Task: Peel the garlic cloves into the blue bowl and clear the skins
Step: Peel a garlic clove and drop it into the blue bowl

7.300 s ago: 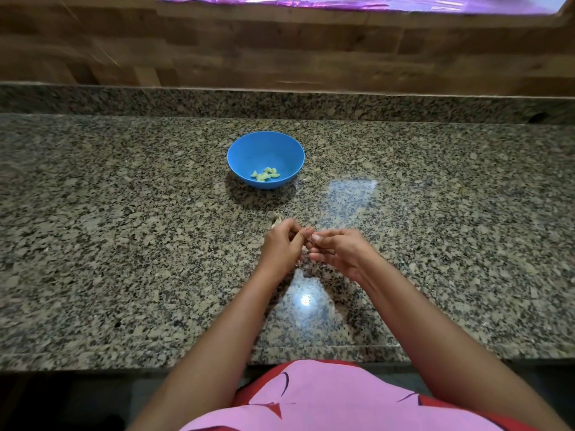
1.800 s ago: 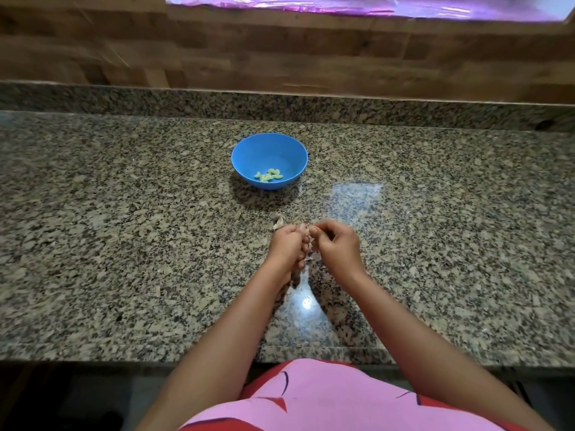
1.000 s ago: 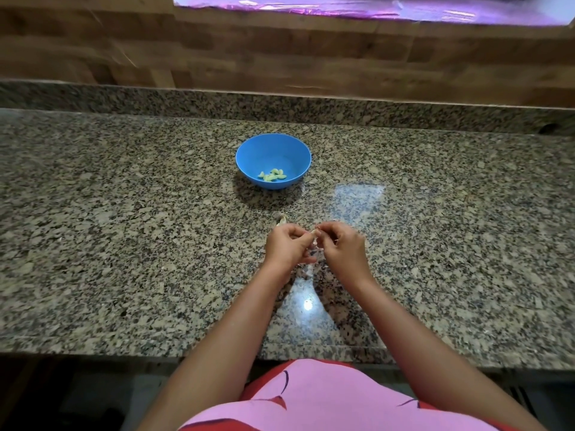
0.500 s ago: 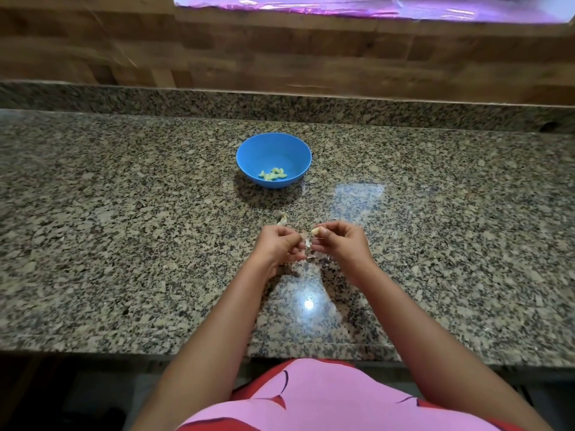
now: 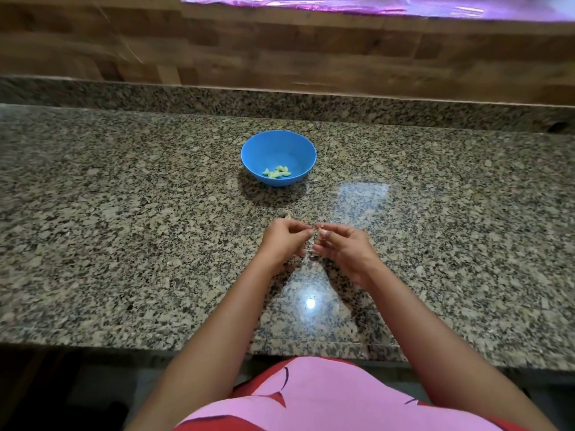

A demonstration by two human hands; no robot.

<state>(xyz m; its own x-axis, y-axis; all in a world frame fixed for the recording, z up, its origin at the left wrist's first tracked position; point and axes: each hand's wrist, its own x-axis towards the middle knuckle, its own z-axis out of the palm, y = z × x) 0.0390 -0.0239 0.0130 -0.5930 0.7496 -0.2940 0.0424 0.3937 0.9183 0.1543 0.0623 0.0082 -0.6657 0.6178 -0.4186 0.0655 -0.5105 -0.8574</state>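
Peeling garlic point(image 5: 313, 244) mid-frame, below bowl point(image 5: 280, 143).
Left hand point(image 5: 284, 241) and right hand point(image 5: 343, 248) both pinch it over the counter point(image 5: 124, 213).

Light level moderate and even. One small hard glare spot point(image 5: 310, 303) sits on the polished table point(image 5: 124, 213) near its front edge, and a paler rectangular reflection point(image 5: 364, 197) lies farther back. The bright strip point(image 5: 373, 6) at top is blown out to purple-white. The blue bowl point(image 5: 278, 144) casts a soft shadow point(image 5: 270, 195) toward the viewer. The wooden wall point(image 5: 93, 42) is smeared at upper left. The table's back edge bows from wide-angle distortion.
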